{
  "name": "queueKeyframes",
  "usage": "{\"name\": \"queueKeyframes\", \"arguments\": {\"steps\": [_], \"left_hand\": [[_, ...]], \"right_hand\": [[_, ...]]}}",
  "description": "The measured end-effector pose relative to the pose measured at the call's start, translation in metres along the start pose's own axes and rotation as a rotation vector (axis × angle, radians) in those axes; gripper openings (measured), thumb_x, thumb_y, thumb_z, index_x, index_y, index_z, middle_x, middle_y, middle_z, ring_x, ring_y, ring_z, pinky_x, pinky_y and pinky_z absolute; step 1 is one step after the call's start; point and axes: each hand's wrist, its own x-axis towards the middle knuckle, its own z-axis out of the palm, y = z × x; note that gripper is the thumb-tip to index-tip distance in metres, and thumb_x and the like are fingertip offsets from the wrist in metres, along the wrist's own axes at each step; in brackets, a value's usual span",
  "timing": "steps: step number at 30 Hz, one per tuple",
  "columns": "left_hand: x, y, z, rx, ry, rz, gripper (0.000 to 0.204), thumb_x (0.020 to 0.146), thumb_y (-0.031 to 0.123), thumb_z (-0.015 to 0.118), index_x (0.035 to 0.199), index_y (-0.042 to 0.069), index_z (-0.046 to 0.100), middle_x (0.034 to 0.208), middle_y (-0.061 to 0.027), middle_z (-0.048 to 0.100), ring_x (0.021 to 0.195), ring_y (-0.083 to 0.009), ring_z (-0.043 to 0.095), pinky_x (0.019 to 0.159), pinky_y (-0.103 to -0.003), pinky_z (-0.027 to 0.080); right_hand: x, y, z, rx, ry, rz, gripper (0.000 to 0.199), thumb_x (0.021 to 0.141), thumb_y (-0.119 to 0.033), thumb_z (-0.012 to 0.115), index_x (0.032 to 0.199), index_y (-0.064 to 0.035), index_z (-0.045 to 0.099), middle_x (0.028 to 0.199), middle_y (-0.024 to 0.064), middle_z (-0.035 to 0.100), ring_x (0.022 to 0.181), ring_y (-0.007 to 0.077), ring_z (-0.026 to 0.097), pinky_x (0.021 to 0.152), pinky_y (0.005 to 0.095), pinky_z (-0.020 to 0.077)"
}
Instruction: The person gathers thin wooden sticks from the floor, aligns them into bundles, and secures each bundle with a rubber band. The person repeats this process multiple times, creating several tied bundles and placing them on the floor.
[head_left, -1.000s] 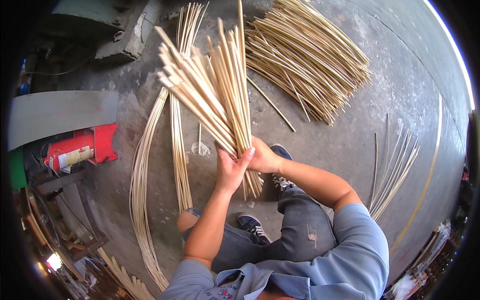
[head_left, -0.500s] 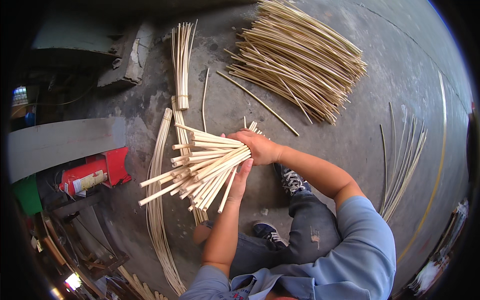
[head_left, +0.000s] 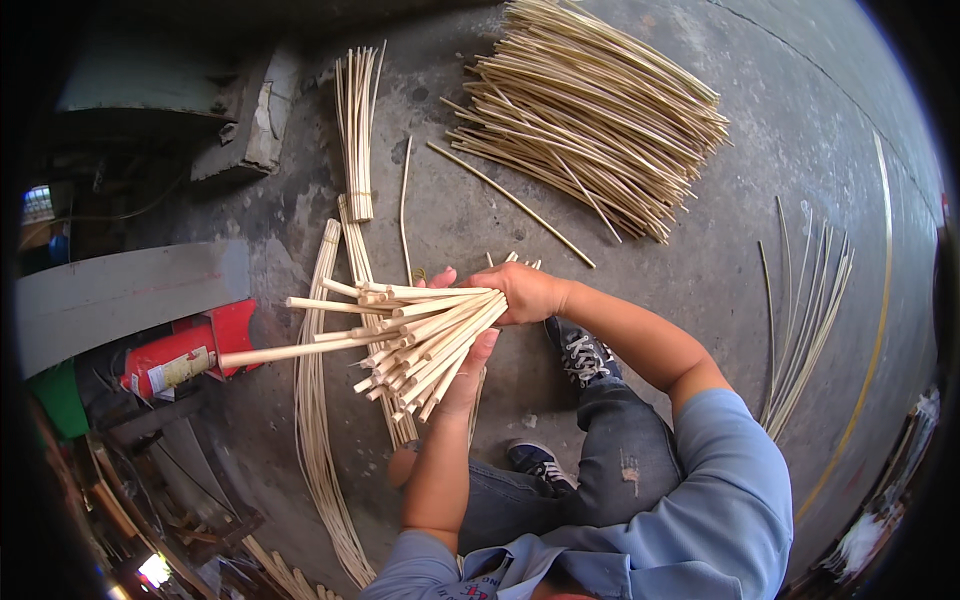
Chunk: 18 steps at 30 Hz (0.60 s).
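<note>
A bundle of pale rattan sticks point(head_left: 430, 345) lies in both my hands, its cut ends fanned out toward the left at uneven lengths. My right hand point(head_left: 525, 292) is closed round the bundle from above, where the sticks converge. Below and to the left of that grip, my left hand point(head_left: 465, 385) cradles the bundle, the thumb on the near side and fingertips showing beyond the far side. Its palm is hidden under the sticks. One long stick point(head_left: 290, 352) juts far out to the left. Behind the right hand, a few opposite ends show.
Tied bundles of sticks point(head_left: 357, 150) and long canes point(head_left: 318, 430) lie on the left of the concrete floor. A large stick pile point(head_left: 600, 120) is at the far side, with a loose stick point(head_left: 515, 205) nearby. Thin canes point(head_left: 810, 330) lie right. A red cylinder point(head_left: 175, 365) sits left.
Several sticks have shifted within the bundle; one now sticks out much farther left. The left fingers have come into view beyond the bundle, while the right hand keeps its grip.
</note>
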Motion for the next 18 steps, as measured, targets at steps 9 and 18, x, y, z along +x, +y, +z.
{"name": "queueKeyframes", "arguments": {"steps": [9,18], "left_hand": [[0.002,-0.006,-0.018,0.123,-0.021,0.088,0.076,0.086,0.038,0.085,0.142,0.001,0.048,0.135,-0.013,0.054,0.13,-0.0311,0.052,0.112,-0.049,0.042],[0.005,0.002,-0.017,0.131,-0.17,-0.019,0.108,0.076,0.053,0.089,0.154,0.001,0.034,0.15,-0.0124,0.042,0.136,-0.0265,0.046,0.115,-0.041,0.04]], "right_hand": [[0.005,-0.013,0.005,-0.048,-0.009,-0.013,0.057,0.076,-0.018,0.084,0.127,-0.0106,0.062,0.11,0.0164,0.072,0.099,0.0388,0.069,0.085,0.0452,0.056],[0.002,-0.025,0.006,0.015,0.202,-0.14,0.078,0.068,-0.023,0.089,0.137,-0.0054,0.055,0.115,0.0175,0.07,0.107,0.0376,0.069,0.092,0.043,0.0556]]}}
